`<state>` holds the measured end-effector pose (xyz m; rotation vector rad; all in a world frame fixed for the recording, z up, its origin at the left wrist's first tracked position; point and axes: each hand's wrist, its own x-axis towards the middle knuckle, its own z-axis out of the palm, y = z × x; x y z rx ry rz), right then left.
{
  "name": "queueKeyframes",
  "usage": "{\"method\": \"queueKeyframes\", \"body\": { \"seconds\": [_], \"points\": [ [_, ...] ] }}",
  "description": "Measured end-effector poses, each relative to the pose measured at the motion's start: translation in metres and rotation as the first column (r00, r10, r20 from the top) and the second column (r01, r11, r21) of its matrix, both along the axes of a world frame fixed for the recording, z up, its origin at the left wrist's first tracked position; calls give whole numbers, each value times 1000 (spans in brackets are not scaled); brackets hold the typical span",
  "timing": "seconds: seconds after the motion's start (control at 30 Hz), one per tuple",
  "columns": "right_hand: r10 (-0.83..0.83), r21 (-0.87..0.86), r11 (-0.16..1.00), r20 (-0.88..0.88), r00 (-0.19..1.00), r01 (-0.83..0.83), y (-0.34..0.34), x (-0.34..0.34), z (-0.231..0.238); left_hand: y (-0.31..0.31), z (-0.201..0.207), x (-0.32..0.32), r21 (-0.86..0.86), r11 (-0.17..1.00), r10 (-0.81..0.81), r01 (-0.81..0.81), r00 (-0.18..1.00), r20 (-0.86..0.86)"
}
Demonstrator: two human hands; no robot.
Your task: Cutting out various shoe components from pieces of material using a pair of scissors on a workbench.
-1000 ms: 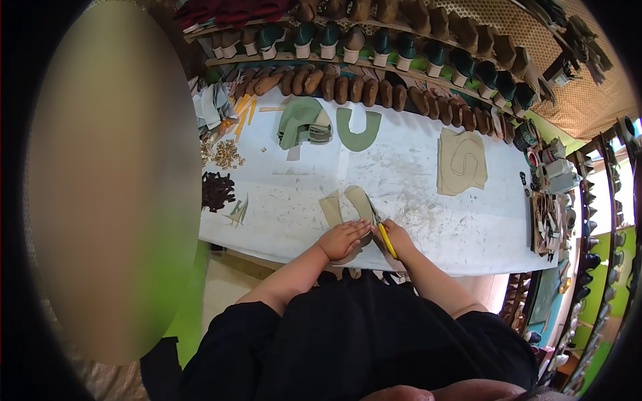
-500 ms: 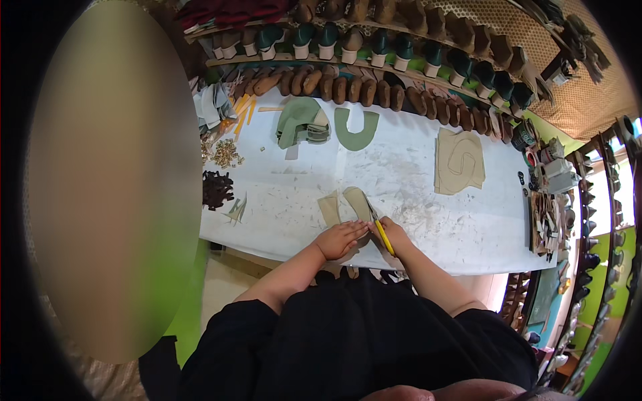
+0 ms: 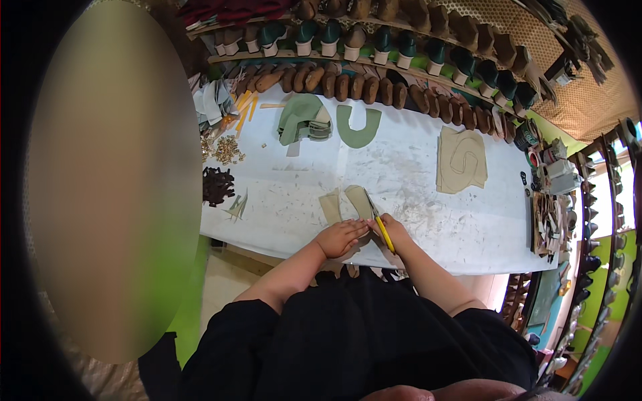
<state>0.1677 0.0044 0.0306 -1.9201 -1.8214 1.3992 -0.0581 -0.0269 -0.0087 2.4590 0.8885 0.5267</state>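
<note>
My left hand (image 3: 340,238) lies flat, fingers stretched out, over the near end of a curved beige piece of sheet material (image 3: 357,199). My right hand (image 3: 396,235) is closed round a slim yellow-handled cutting tool (image 3: 386,234). Its narrow dark end points away from me along the right edge of the curved piece. Whether it is a knife or scissors I cannot tell. The fingertips of both hands nearly meet. Just left of the curved piece lies another beige piece (image 3: 330,206), its near end close to my left fingers.
Green cut pieces (image 3: 304,120), a green U-shaped piece (image 3: 359,138) and a beige stack (image 3: 461,160) lie farther back on the white table (image 3: 281,194). Brass-coloured bits (image 3: 229,150) and dark brown bits (image 3: 218,187) are heaped at left. Shoe racks (image 3: 374,63) line the back.
Both hands stay nearly in place. The yellow-handled tool has shifted very slightly along the edge of the curved piece; the whole view has moved a little.
</note>
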Motion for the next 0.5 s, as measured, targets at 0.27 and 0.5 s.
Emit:
{"method": "queueKeyframes", "body": {
  "seconds": [0.27,0.5],
  "points": [
    [33,70,997,62,997,-38,-2,-1,-6,1,0,0,-19,1000,-15,15,1000,-10],
    [-145,-241,964,-129,981,111,6,25,29,1,2,3,-26,1000,12,-12,1000,-26]
  ]
}}
